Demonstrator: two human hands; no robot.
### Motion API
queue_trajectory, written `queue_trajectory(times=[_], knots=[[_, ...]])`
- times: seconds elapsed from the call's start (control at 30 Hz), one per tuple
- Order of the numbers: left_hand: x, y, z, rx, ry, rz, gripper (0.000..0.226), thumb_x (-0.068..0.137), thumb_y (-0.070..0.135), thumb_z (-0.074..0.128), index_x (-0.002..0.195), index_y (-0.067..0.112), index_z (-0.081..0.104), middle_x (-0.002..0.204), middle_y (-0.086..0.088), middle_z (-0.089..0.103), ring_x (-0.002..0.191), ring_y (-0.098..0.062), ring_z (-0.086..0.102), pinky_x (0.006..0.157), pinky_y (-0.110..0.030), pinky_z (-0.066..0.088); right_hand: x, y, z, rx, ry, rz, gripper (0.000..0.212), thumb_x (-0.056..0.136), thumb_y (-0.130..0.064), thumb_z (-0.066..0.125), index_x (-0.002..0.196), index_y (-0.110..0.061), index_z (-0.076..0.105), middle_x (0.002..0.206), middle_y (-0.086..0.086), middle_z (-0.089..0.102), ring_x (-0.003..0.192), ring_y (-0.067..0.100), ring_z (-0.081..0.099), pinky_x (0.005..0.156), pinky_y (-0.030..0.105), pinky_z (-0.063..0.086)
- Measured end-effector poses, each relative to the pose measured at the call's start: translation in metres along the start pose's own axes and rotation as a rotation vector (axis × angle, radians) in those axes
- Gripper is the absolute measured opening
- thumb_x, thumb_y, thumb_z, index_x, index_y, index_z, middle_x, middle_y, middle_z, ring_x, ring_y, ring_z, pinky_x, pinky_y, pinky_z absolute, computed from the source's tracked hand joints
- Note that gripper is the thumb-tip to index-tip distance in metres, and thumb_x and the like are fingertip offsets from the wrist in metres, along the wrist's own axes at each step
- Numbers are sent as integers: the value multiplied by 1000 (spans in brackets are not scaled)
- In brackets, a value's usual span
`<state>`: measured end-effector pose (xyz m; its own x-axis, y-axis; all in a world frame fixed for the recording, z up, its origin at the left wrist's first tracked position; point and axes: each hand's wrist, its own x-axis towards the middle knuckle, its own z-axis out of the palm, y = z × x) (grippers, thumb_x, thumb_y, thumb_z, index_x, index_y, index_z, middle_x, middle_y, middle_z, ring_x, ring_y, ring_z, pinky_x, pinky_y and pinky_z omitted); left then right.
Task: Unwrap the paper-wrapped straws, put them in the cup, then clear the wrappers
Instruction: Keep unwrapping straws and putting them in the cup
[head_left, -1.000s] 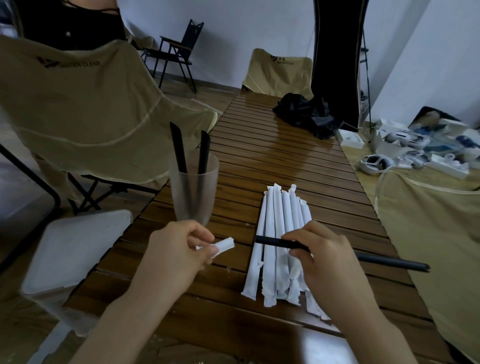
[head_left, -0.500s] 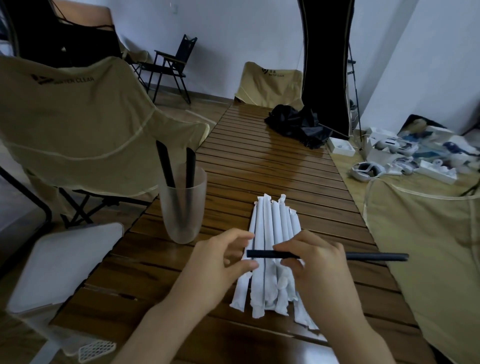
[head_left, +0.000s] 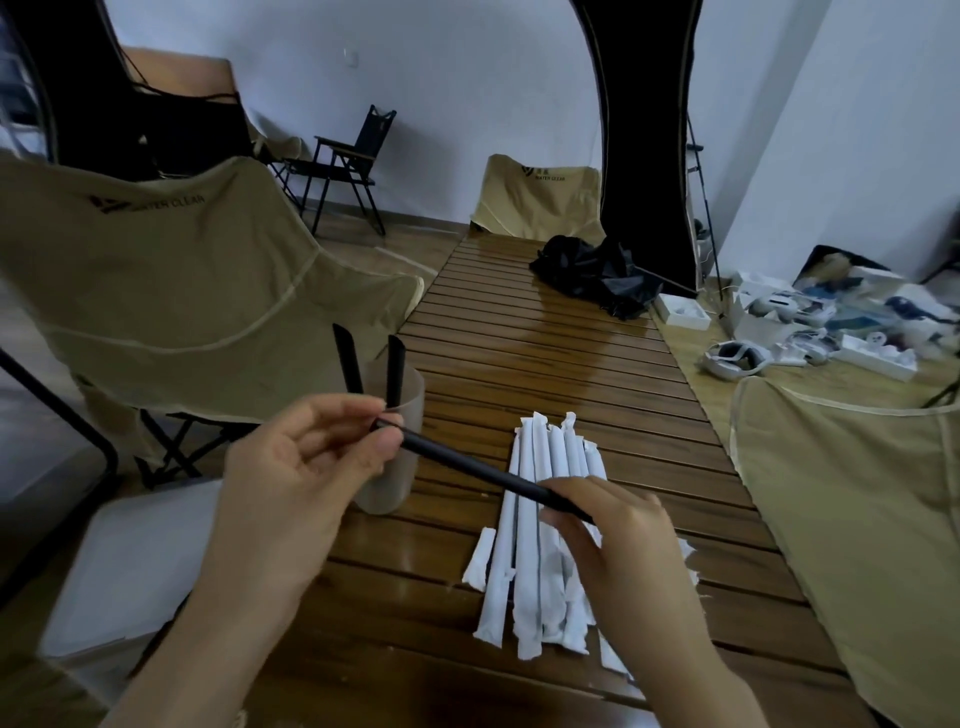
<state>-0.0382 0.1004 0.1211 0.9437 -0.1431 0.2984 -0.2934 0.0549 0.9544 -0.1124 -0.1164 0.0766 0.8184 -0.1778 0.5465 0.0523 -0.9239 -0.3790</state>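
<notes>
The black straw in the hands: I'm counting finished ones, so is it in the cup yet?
Not yet. The black straw is bare and held level between the left hand and right hand, beside the cup, which holds two others.

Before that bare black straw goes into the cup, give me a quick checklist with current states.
1. Black straw fully unwrapped: ok, no paper shows on it.
2. Left hand grip on the straw's cup-side end: ok, fingertips pinch it.
3. Right hand on the other end: ok, fingers hold it; it must let go first.
4. Cup upright with room: ok, two straws stand inside.
5. Cup mouth clear: not ok, the left hand partly hides it.
6. Wrapped straws away from the cup: ok, on the table beside it.
</notes>
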Motion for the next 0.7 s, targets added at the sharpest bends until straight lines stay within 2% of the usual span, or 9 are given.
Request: queue_trajectory(times=[0.07,0.17,0.3,0.4,0.5,0.6,0.7], knots=[[-3,3,-4,-92,-2,-36,33,65,31,74,96,21,71,94,0,74,91,-15,69,87,-37,54,0,-12,2,25,65,-37,21,81,-15,73,97,-28,68,73,-16,62,64,6,57,65,30,50],[-7,3,0,-52,-58,-55,31,67,46,80,90,27,74,91,0,74,91,-14,69,88,-39,51,3,-31,8,59,132,-72,16,85,-21,67,99,-28,69,76,-18,63,65,6,56,66,22,46],[-7,7,5,-90,-109,48,19,78,19,66,95,10,68,96,-1,74,98,-10,68,88,-21,52,5,-46,18,108,97,-74,25,85,-17,69,106,-30,68,83,-20,65,73,6,59,71,28,49],[-3,13,-2,-113,13,105,21,77,23,61,94,12,66,94,2,74,96,-8,68,83,-16,52,8,-49,22,69,96,-34,30,82,-18,72,111,-29,68,88,-19,69,78,2,61,76,28,48],[6,25,-20,-77,224,184,22,81,30,57,100,23,63,98,8,72,96,-3,67,77,-10,51,10,-40,25,12,-2,143,35,84,-20,70,118,-26,65,107,-12,68,91,11,65,85,39,50],[17,40,-39,-11,339,410,20,88,31,54,106,25,59,99,4,70,101,-7,65,84,-16,52,8,-28,23,-59,-181,289,39,89,-24,64,127,-29,56,127,-13,56,103,11,60,96,37,45],[28,47,-41,106,345,562,16,93,26,55,108,23,58,104,2,67,102,-9,65,89,-21,50,5,-22,21,-139,-279,341,36,90,-26,60,126,-30,54,130,-12,48,109,10,55,96,34,45]])
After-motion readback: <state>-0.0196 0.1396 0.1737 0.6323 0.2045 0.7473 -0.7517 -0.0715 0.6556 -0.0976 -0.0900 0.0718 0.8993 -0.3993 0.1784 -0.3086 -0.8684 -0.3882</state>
